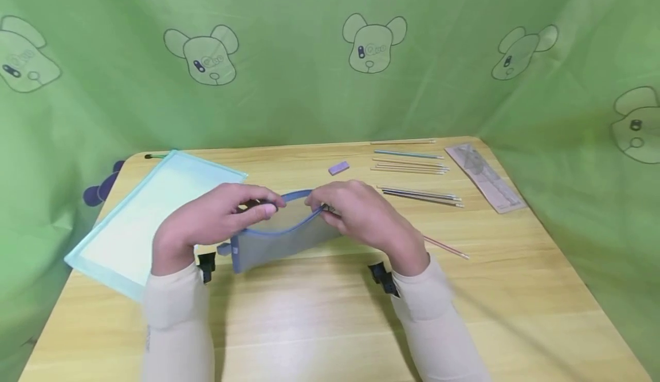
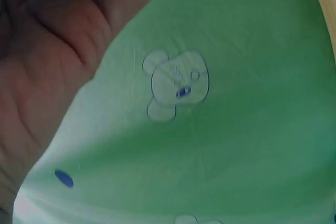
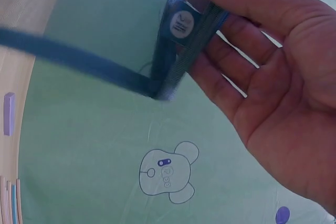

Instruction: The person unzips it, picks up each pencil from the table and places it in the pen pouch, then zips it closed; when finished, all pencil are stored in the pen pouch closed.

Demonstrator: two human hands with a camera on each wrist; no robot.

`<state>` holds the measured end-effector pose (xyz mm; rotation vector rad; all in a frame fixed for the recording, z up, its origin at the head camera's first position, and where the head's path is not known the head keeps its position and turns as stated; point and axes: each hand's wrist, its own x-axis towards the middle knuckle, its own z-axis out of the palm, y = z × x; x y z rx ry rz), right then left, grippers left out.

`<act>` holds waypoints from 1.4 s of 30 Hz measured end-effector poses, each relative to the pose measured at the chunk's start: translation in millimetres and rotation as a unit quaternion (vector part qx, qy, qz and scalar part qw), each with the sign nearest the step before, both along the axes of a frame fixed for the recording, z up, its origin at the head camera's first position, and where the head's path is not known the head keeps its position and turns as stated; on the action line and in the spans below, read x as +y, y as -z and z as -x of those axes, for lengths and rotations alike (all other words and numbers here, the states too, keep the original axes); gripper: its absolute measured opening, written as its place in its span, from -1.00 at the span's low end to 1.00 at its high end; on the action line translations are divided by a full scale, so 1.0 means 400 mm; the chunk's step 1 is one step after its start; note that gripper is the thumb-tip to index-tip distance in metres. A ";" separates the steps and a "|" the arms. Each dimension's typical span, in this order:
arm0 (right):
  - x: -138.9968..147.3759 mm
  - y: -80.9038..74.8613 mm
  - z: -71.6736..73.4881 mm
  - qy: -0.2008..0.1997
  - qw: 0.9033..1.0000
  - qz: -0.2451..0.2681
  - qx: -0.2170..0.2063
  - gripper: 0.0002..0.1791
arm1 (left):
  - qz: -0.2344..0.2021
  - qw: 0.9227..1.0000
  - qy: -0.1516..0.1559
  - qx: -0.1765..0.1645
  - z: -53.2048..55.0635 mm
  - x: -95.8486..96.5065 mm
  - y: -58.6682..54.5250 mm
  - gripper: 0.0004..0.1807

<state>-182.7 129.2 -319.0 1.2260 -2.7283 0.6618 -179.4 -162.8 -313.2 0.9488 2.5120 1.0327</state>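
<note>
A grey see-through zip pouch [image 1: 289,247] with blue edging is held above the front half of the table, its mouth spread apart. At the pouch's left side, my left hand [image 1: 216,216] pinches the rim between thumb and fingers. My right hand [image 1: 361,216] grips the rim's right end. In the right wrist view, that thumb and fingers hold the blue edging, beside a small round label [image 3: 181,24] near the corner. Only part of the left palm [image 2: 47,61] shows in the left wrist view, with its fingertips and the pouch out of sight.
A pale blue zip folder [image 1: 154,216] lies at the left. Behind the right hand are a purple eraser [image 1: 338,168] and several pencils [image 1: 409,165]. A red pencil [image 1: 447,247] lies beside the right wrist. A flat pinkish packet [image 1: 484,178] is near the right edge. Green curtain [image 1: 294,101] encloses the table.
</note>
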 end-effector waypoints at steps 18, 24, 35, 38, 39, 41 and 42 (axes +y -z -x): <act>-0.002 0.014 0.004 -0.021 1.000 -0.010 -0.021 -0.78 | 0.041 0.995 -0.085 0.011 0.023 0.032 0.020 -0.77; 0.055 0.016 0.022 0.000 0.997 0.016 -0.078 -0.76 | 0.095 0.988 -0.105 0.058 0.035 0.076 0.039 -0.72; 0.360 0.048 0.055 0.173 0.970 -0.012 -0.171 -0.83 | 0.146 0.987 -0.055 -0.049 0.052 0.127 0.071 -0.79; 0.442 0.077 0.058 0.189 0.957 -0.034 -0.216 -0.82 | 0.151 0.986 -0.054 -0.055 0.052 0.126 0.073 -0.81; 0.463 0.088 0.060 0.188 0.953 -0.039 -0.233 -0.81 | 0.152 0.985 -0.055 -0.058 0.052 0.125 0.074 -0.82; 0.492 0.112 0.068 0.180 0.947 -0.046 -0.264 -0.81 | 0.157 0.984 -0.056 -0.065 0.053 0.123 0.077 -0.83; 0.500 0.124 0.072 0.177 0.943 -0.052 -0.278 -0.81 | 0.160 0.983 -0.056 -0.068 0.052 0.123 0.078 -0.83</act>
